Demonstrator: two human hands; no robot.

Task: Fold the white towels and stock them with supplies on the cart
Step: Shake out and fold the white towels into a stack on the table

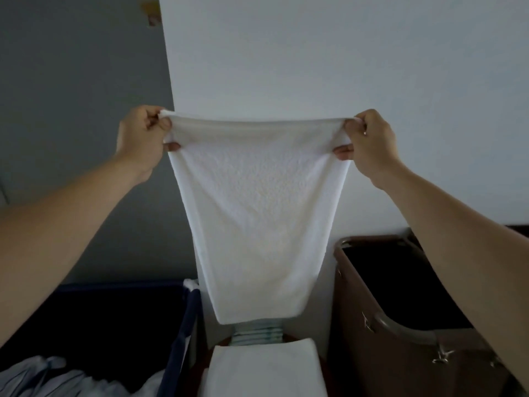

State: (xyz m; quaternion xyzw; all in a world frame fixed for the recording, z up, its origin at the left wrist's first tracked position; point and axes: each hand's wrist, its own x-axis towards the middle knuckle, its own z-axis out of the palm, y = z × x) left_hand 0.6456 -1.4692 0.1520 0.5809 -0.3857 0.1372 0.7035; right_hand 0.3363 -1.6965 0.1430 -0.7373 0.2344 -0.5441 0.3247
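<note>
A white towel (257, 213) hangs stretched out in the air in front of a white wall. My left hand (140, 138) pinches its upper left corner and my right hand (369, 141) pinches its upper right corner, arms raised. The towel's lower edge dangles just above a folded white towel (263, 368) lying on the cart's top at the bottom centre. Behind that folded towel sits a small stack of packets with blue stripes (257, 333), partly hidden by the hanging towel.
A dark blue linen bag (183, 333) with crumpled pale cloth (57, 376) inside hangs at the lower left. A brown bin (372, 325) with a dark inside and metal clips stands at the lower right. A grey wall section fills the left.
</note>
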